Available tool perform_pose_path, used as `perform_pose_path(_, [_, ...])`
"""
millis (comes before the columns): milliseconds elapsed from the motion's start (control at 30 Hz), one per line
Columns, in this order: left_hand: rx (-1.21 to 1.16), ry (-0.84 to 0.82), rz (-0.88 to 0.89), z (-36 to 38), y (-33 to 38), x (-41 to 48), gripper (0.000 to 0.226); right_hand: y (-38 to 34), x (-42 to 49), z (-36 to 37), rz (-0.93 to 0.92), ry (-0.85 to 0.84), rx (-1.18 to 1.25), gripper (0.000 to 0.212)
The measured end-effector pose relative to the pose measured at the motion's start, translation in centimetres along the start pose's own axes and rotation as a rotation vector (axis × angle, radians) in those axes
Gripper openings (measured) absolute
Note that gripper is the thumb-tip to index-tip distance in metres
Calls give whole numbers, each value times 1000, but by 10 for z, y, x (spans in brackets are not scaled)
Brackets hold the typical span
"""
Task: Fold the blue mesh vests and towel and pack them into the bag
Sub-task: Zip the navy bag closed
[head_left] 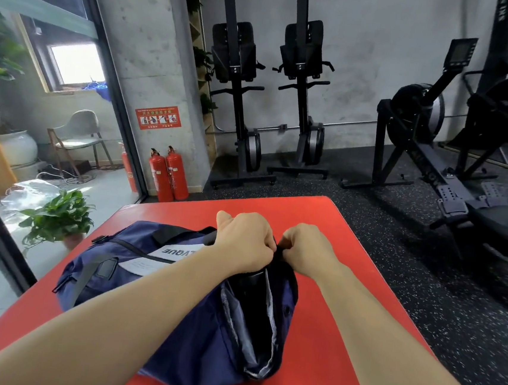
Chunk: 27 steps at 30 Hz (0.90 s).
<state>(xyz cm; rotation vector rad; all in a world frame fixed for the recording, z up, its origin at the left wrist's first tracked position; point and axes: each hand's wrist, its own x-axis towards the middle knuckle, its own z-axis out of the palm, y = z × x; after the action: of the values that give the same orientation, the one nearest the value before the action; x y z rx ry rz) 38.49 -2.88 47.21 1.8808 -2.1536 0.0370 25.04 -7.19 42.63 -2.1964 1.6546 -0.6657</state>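
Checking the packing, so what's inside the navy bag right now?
Through the bag's open top only pale grey lining and a dark interior show. The left hand and right hand pinch its far end. No vests or towel are visible; deeper contents are hidden in shadow.

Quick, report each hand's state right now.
Left hand: closed, pinching the bag at the far end of its opening.
Right hand: closed, pinching the bag at the same spot.

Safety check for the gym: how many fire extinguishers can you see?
2, side by side at the pillar's foot: left extinguisher, right extinguisher. A red shape left of them may be a third or a reflection.
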Motion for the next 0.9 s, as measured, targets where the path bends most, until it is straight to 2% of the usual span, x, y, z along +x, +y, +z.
perform_pose_path(133, [74, -3, 85, -8, -6, -5, 14, 3, 2, -2, 30, -28, 17, 13])
perform_pose_path(200, [112, -38, 125, -15, -20, -5, 25, 6, 2, -2, 49, -29, 27, 23])
perform_pose_path(267, [67, -42, 94, -19, -34, -5, 20, 8, -1, -1, 71, -8, 41, 32])
perform_pose_path(333, [28, -49, 54, -18, -43, -4, 32, 5, -5, -1, 94, 27, 68, 21])
perform_pose_path(400, [-116, -91, -52, -18, -45, -4, 42, 3, -11, 2, 133, 82, 75, 5])
perform_pose_path(467, [-401, -181, -231, -19, -46, -6, 43, 4, -21, -3, 209, 80, 123, 17])
perform_pose_path(500, [-580, -227, -332, -19, -48, -7, 42, 4, -29, -8, 245, -3, 205, 23])
perform_pose_path(567, [-873, -277, -472, -14, -52, -8, 43, 2, -49, -19, 288, -376, 336, 36])
perform_pose_path(633, [-962, -282, -524, -8, -53, -8, 44, -4, -68, -21, 268, -726, 270, 44])
perform_pose_path(667, [-961, -285, -530, -6, -51, -8, 44, -9, -75, -19, 230, -800, 252, 35])
perform_pose_path(733, [-936, -295, -518, -4, -49, -6, 44, -15, -81, -8, 201, -757, 360, 14])
perform_pose_path(833, [-900, -401, -502, -9, -57, -4, 48, -25, -78, 4, 301, -525, 718, 19])
perform_pose_path(900, [-851, -488, -489, -13, -62, -2, 52, -31, -74, 6, 355, -432, 865, 22])
